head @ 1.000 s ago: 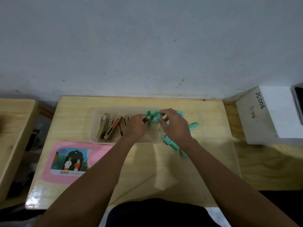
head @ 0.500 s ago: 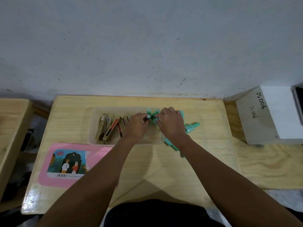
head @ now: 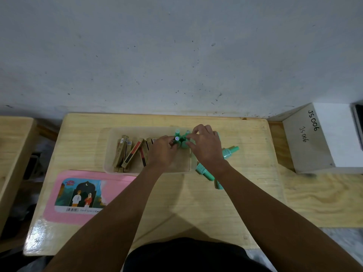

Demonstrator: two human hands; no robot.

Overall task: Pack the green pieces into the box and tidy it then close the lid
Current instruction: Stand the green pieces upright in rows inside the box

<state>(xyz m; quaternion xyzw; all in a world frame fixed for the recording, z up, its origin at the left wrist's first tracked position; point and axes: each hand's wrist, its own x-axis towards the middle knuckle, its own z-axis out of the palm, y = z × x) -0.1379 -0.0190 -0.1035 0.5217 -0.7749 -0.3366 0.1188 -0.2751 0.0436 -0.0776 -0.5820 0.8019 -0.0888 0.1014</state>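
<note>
A clear plastic box (head: 110,154) is set on a wooden table (head: 245,203), and a cluster of upright green pieces (head: 181,137) is held at its right end. The left hand (head: 163,152) is closed around the near pieces, while one cap is pinched by the fingertips of the right hand (head: 206,148). Small round stickers are seen on the caps, but their print is too small to be read. More green pieces (head: 228,152) are left lying on the table just right of the box. Tan cartons (head: 125,152) with barcode labels are leaned in the box's left half. A pink lid (head: 64,214) bearing a barcode and a picture label is laid near the box; its logo cannot be read. "JS006" is handwritten twice on a white box (head: 318,142) at the right.
</note>
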